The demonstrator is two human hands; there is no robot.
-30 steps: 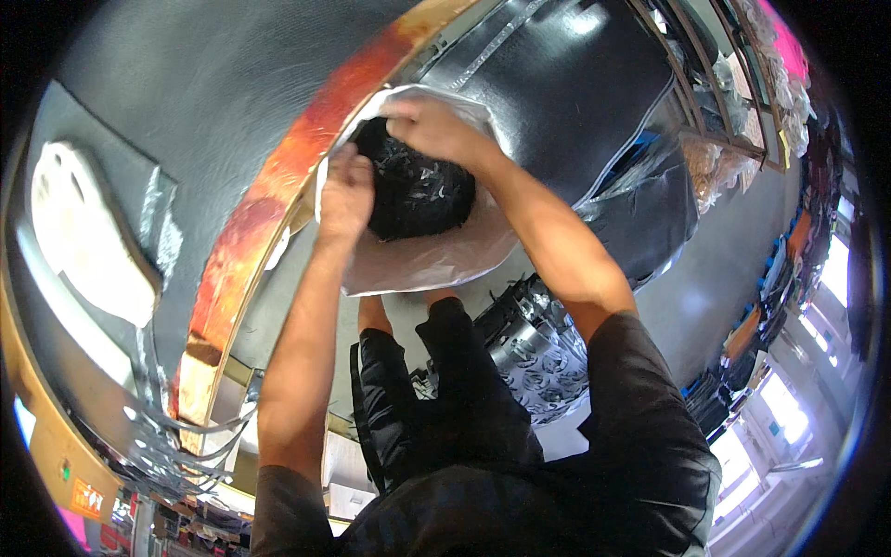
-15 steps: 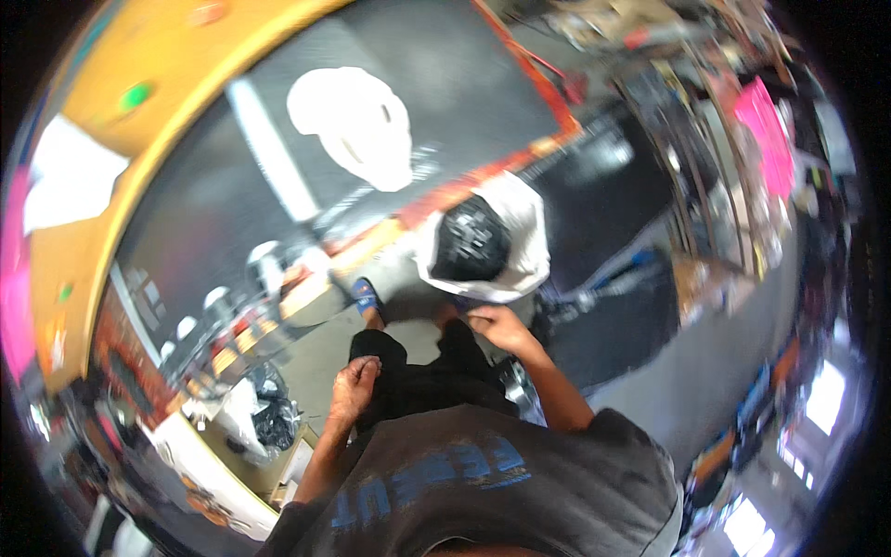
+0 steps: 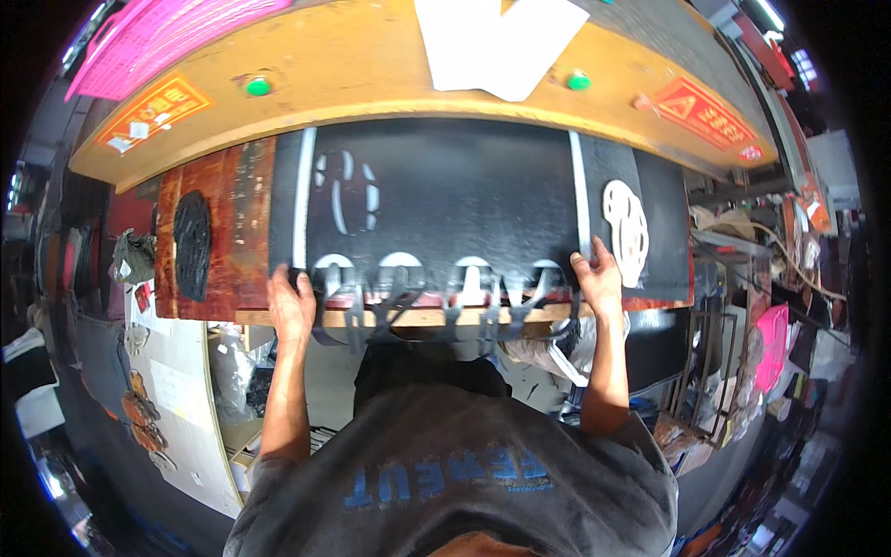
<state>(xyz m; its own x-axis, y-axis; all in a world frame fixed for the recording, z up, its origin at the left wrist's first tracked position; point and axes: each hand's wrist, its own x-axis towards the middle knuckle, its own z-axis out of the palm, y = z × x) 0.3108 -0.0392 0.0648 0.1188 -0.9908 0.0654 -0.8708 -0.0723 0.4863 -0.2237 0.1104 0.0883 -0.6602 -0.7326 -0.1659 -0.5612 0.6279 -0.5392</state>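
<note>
1. OK so, the black sheet [image 3: 455, 176] lies across the middle of the bench, right in front of the person, with a white strip [image 3: 303, 200] toward its left side and a matching one toward its right.
2. Left hand [image 3: 292, 308] is at the left front end of the sheet, right hand [image 3: 600, 280] at the opposite end, so they're about as far apart as the sheet's front lets them be. Good spread imo, should keep the load even.
3. Grip: thumbs sit a little off the fingers on both hands. Whether they're really pinching the sheet, I can't tell, the fingertips are too small and blurry.
4. The fiddly bit is the dark looped strips [image 3: 452, 316] drooping over the wooden edge [image 3: 255, 317]. They look thin and floppy, so I'd move both hands at the same pace or one side could skew and snag.
5. Light tension only, I'd say. Those loops probably stretch or tear before the solid part does.
6. Watch the white sole-shaped piece [image 3: 626, 232] just beside the right hand; a sloppy elbow-out move could knock it.
7. And I'd keep fingers on the near side, well clear of the yellow beam [image 3: 390, 74] with the green buttons [image 3: 258, 86].
</note>
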